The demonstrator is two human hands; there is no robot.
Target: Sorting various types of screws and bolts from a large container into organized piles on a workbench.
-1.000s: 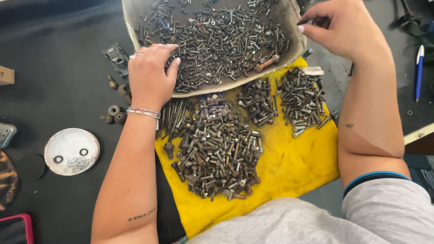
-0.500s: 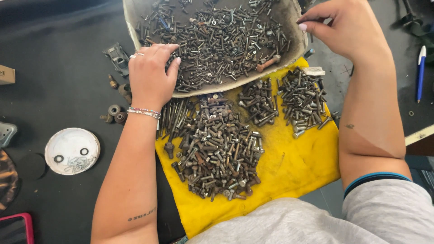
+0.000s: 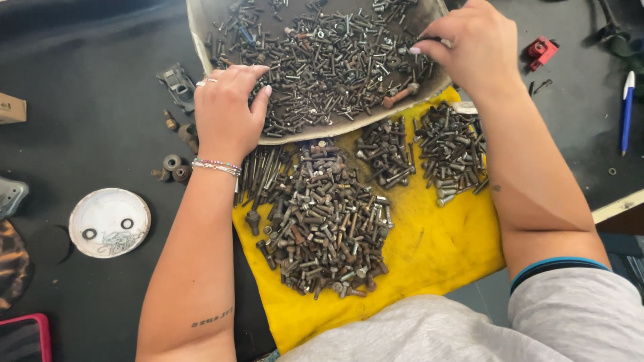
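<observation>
Left hand (image 3: 228,110): spread flat on tray rim (image 3: 295,134).
Right hand (image 3: 469,47): pinching a screw (image 3: 439,41), 1 o'clock.
Risk: tray tips, mixing sorted bolts (image 3: 322,228).

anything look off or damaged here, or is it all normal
The grey tray holding the loose screws has a bent, ragged front rim. Among those fasteners one big rusty bolt stands out. The sorted piles on the yellow cloth look tidy.

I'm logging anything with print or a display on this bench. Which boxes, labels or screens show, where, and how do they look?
Cardboard box: far left edge, brown, only a corner showing, dark print on its side.
Phone-like device: bottom left corner, pink-red case, dark screen, cut off by the frame.
No signs show.
</observation>
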